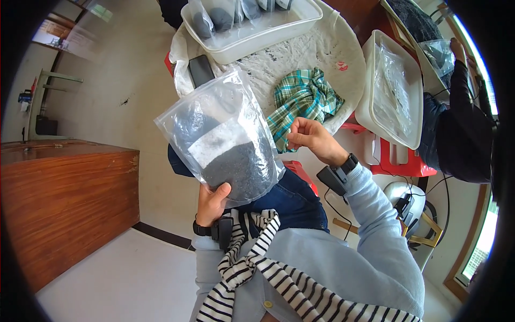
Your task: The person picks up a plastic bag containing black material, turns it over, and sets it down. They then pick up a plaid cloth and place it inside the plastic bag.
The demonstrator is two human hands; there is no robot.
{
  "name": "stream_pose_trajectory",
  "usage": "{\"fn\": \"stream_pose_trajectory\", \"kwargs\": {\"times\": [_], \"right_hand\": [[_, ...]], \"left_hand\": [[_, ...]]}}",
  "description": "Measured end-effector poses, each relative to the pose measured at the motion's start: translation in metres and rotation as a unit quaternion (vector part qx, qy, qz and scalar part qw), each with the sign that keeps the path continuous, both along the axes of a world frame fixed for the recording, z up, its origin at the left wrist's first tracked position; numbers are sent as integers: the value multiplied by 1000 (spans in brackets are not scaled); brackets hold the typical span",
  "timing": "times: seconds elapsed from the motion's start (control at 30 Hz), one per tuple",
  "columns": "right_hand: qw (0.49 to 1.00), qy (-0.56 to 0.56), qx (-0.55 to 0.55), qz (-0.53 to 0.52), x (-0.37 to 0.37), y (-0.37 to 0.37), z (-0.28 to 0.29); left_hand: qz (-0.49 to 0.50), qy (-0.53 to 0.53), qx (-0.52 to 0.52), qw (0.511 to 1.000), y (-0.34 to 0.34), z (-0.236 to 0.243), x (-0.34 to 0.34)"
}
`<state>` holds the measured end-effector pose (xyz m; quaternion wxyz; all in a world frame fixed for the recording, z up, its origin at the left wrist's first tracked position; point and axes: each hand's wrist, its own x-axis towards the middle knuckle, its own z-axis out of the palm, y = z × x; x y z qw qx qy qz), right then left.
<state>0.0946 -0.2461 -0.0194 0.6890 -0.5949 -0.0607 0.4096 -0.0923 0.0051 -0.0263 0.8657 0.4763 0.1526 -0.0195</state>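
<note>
**Holding a clear pouch (pixel 241 166) of dark grains from below, left hand (pixel 211 205) only**

Pouch in front of lap, near frame center, tilted, top end toward 11 o'clock. Clock below centers on pouch.

Handling: likely some weight, most of it low; dark mass shows at the 5 o'clock end. Loose fill should slump and shift. Film shiny, wrinkled, probably slick; walls soft, won't hold shape. Not brittle, but a seam might split under a hard pinch. Best hold: spread palm under the loaded bottom, second hand on the top edge at 11 for steadying.

Left hand: at 6 o'clock, thumb on front face near bottom edge, gripping pouch; other fingers hidden behind it. Wrist comes up from below, black band (pixel 201 229) on it.

Right hand (pixel 317 140): at 3 o'clock, raised, just beside pouch edge, looks apart from it. Fingers curled, narrow, thumb near index; can't tell if anything thin is pinched. Forearm runs in from 4–5.

Farther: plaid cloth (pixel 306 96) at 2, overlapped in view by right fingertips, contact unclear. Dark phone-like slab (pixel 201 71) at 11. White tray (pixel 263 40) with filled bags, 12–1, on covered round table (pixel 343 45). Second tray (pixel 367 115), clear bags inside, 2–3.
</note>
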Motion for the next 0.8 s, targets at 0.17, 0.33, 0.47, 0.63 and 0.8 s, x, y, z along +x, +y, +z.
{"fn": "stream_pose_trajectory", "kwargs": {"times": [0.17, 0.33, 0.47, 0.63, 0.8], "right_hand": [[1000, -10, -7, 5, 0, 2, 2], [999, -12, 5, 33, 0, 3, 4], [995, -6, 35, 95, -2, 7, 12], [984, 14, 66, 166, -9, 14, 14], [982, -5, 51, 180, -10, 15, 10]], "left_hand": [[8, 0, -7, 1000, -1, 1, 1], [21, -13, 36, 999, -5, 6, 3], [25, -15, 33, 999, -4, 6, 3], [18, -15, 30, 999, -4, 1, 2], [20, -22, 31, 999, -6, 2, 3]]}}
